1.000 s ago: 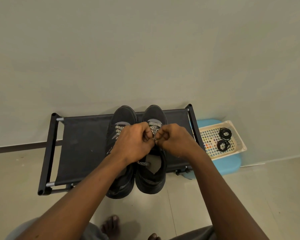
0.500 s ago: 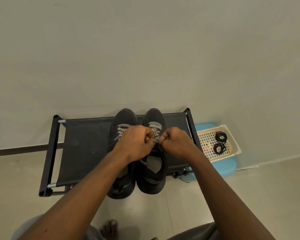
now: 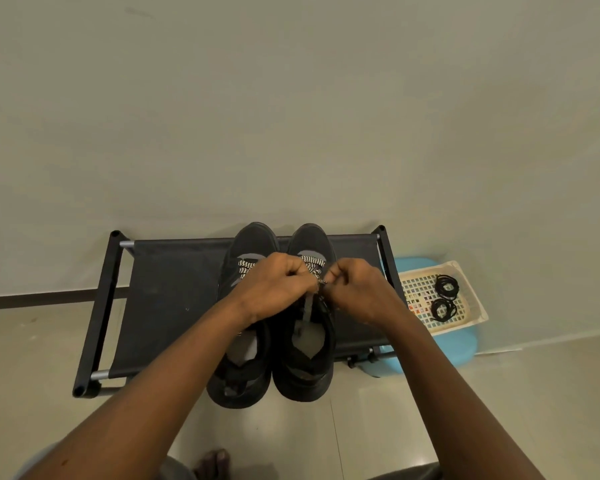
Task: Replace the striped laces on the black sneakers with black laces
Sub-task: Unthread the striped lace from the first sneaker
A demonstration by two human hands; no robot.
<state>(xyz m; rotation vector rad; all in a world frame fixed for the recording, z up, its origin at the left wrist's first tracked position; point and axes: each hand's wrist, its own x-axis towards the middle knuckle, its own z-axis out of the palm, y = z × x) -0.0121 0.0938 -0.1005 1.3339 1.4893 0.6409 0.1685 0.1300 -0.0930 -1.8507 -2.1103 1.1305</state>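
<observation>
Head view: the left hand (image 3: 274, 289) and right hand (image 3: 357, 289) meet over the right sneaker (image 3: 305, 372). The fingers of both are curled tight, and each hand pinches the striped lace (image 3: 314, 263) just above the tongue. A hard tug could jam the lace in an eyelet. It could also drag the sneaker off the rack (image 3: 174, 289), because the heel overhangs the front edge. The lace is black-and-white, flat, and crossed near the toe. The black laces (image 3: 445, 285) lie coiled in a basket (image 3: 473, 315) to the right.

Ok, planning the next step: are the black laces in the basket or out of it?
In: both black laces lie coiled inside the white basket, on its mesh floor.
</observation>
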